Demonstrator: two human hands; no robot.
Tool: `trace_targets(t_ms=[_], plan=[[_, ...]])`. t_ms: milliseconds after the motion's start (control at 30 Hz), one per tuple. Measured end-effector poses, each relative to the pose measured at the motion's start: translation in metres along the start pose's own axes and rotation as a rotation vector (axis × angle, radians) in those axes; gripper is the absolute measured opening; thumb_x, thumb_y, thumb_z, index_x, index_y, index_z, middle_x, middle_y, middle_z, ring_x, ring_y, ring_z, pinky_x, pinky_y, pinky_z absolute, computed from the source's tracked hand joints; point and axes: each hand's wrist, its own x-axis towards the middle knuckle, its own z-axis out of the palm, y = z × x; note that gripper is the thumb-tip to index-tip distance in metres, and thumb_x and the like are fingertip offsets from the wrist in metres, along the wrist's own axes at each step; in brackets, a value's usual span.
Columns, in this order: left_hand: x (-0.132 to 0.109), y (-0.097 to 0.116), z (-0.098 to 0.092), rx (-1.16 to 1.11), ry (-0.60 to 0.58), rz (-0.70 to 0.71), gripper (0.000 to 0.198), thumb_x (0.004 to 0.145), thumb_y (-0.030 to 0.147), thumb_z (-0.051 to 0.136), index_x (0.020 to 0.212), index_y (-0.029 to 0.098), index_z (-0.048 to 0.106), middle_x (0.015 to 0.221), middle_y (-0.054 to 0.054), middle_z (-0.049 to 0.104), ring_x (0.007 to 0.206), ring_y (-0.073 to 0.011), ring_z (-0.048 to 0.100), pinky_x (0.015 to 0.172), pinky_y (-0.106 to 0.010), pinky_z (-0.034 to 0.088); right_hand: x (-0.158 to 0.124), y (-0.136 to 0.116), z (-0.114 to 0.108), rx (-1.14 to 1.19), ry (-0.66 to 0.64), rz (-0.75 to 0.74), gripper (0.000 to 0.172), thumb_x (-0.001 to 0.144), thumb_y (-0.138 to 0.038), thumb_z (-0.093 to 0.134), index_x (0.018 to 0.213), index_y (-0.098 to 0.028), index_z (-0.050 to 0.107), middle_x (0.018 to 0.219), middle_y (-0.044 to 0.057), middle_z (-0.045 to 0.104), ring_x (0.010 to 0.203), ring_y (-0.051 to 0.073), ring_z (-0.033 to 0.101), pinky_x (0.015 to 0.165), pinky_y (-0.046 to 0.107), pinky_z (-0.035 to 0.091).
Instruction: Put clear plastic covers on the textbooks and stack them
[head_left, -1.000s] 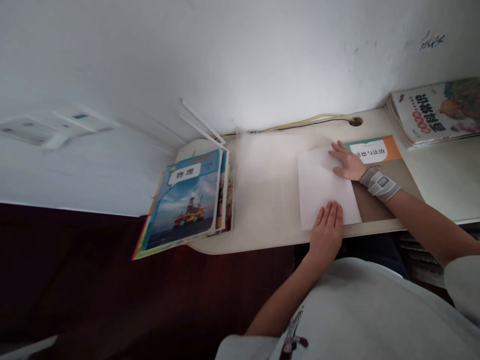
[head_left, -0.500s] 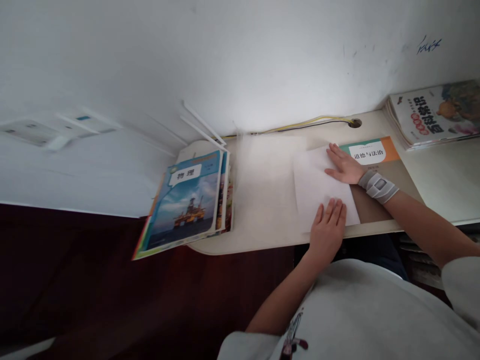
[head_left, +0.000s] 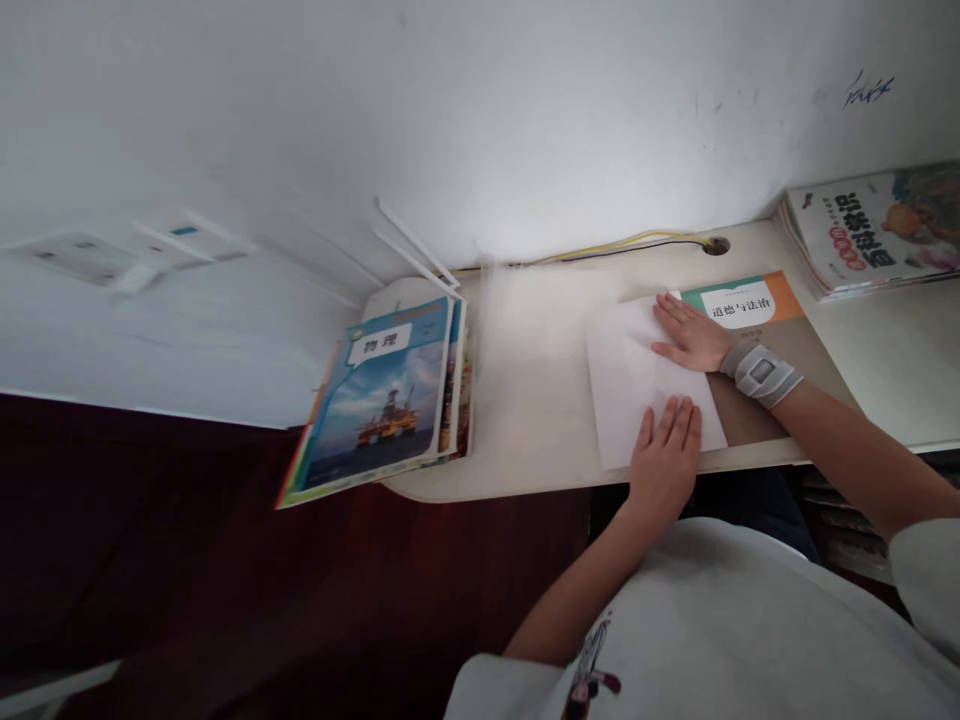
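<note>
White sheet [head_left: 634, 375] is lying flat on the desk [head_left: 525, 400], its right edge overlapping a brown book [head_left: 757, 400]; no fold is visible yet, so the work looks barely begun; left hand [head_left: 664, 455] and right hand [head_left: 694, 335] are pressing it, fingers [head_left: 667, 420] spread flat, gripping nothing.

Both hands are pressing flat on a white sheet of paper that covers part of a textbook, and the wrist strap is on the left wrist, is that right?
Not quite. The grey wrist strap is on the right wrist, not the left, as the head view shows. The rest holds: the left hand and right hand lie flat on the white sheet, which covers part of the textbook.
</note>
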Motion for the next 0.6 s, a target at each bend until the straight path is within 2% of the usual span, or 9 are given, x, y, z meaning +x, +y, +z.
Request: trace_targets(t_ms=[133, 200, 267, 300, 333, 400, 467, 500, 600], plan=[[-0.003, -0.009, -0.004, -0.096, -0.084, -0.016, 0.045, 0.093, 0.025, 0.037, 0.136, 0.013, 0.042, 0.140, -0.014, 0.047, 0.134, -0.0265, 0.037, 0.108, -0.048, 0.034, 0.000, -0.001, 0.005, -0.027, 0.001, -0.020, 0.091, 0.079, -0.076, 0.029, 0.144, -0.011, 0.033, 0.151, 0.013, 0.029, 0.141, 0.032, 0.018, 0.116, 0.050, 0.015], [-0.008, -0.027, -0.010, -0.156, -0.035, -0.065, 0.050, 0.092, 0.039, 0.040, 0.136, 0.014, 0.041, 0.140, -0.016, 0.047, 0.134, -0.0285, 0.036, 0.108, -0.049, 0.034, -0.001, 0.001, 0.004, -0.003, 0.043, -0.007, 0.092, 0.079, -0.076, 0.028, 0.144, -0.011, 0.031, 0.151, 0.013, 0.028, 0.141, 0.031, 0.017, 0.116, 0.050, 0.016], [-0.015, -0.054, -0.017, -0.177, 0.078, -0.227, 0.054, 0.091, 0.046, 0.041, 0.133, 0.014, 0.043, 0.137, -0.019, 0.049, 0.131, -0.0306, 0.041, 0.104, -0.048, 0.037, 0.000, 0.003, 0.001, 0.051, 0.110, 0.026, 0.095, 0.080, -0.077, 0.025, 0.145, -0.008, 0.029, 0.152, 0.015, 0.025, 0.141, 0.030, 0.016, 0.116, 0.049, 0.017], [-0.020, -0.069, -0.021, -0.173, 0.137, -0.363, 0.053, 0.090, 0.046, 0.042, 0.130, 0.011, 0.046, 0.133, -0.022, 0.052, 0.126, -0.0310, 0.046, 0.100, -0.047, 0.041, 0.000, 0.004, 0.000, 0.087, 0.147, 0.051, 0.095, 0.080, -0.077, 0.023, 0.145, -0.008, 0.028, 0.152, 0.015, 0.024, 0.142, 0.029, 0.016, 0.116, 0.048, 0.017], [-0.024, -0.085, -0.024, -0.166, 0.144, -0.532, 0.053, 0.090, 0.045, 0.043, 0.128, 0.009, 0.047, 0.130, -0.024, 0.053, 0.121, -0.0322, 0.050, 0.097, -0.049, 0.042, 0.000, 0.006, -0.001, 0.126, 0.183, 0.080, 0.095, 0.080, -0.078, 0.021, 0.145, -0.009, 0.028, 0.152, 0.014, 0.024, 0.142, 0.028, 0.016, 0.116, 0.047, 0.017], [-0.031, -0.111, -0.028, -0.238, 0.052, -0.764, 0.045, 0.086, 0.044, 0.048, 0.113, 0.009, 0.057, 0.115, -0.022, 0.061, 0.107, -0.0311, 0.058, 0.092, -0.048, 0.044, 0.000, 0.007, -0.003, 0.204, 0.244, 0.143, 0.094, 0.078, -0.079, 0.019, 0.145, -0.014, 0.030, 0.152, 0.012, 0.026, 0.142, 0.027, 0.017, 0.117, 0.047, 0.017], [-0.035, -0.127, -0.032, -0.446, -0.058, -0.879, 0.033, 0.082, 0.043, 0.052, 0.092, 0.014, 0.063, 0.100, -0.015, 0.067, 0.095, -0.0271, 0.061, 0.089, -0.045, 0.045, -0.005, 0.007, -0.004, 0.270, 0.279, 0.204, 0.094, 0.076, -0.082, 0.021, 0.144, -0.017, 0.034, 0.151, 0.011, 0.030, 0.141, 0.028, 0.019, 0.116, 0.049, 0.017], [-0.035, -0.131, -0.034, -0.609, -0.062, -0.902, 0.030, 0.081, 0.044, 0.053, 0.085, 0.016, 0.062, 0.096, -0.013, 0.068, 0.092, -0.0252, 0.062, 0.088, -0.044, 0.046, -0.009, 0.006, -0.004, 0.295, 0.287, 0.229, 0.094, 0.075, -0.082, 0.022, 0.143, -0.018, 0.035, 0.150, 0.011, 0.033, 0.140, 0.029, 0.022, 0.116, 0.050, 0.018], [-0.022, -0.129, -0.042, -1.236, 0.069, -0.861, 0.034, 0.082, 0.050, 0.049, 0.085, 0.018, 0.060, 0.113, -0.011, 0.065, 0.098, -0.0230, 0.063, 0.087, -0.041, 0.048, -0.032, -0.002, -0.003, 0.355, 0.301, 0.289, 0.092, 0.076, -0.081, 0.025, 0.141, -0.018, 0.039, 0.146, 0.012, 0.039, 0.137, 0.030, 0.029, 0.115, 0.051, 0.021]])
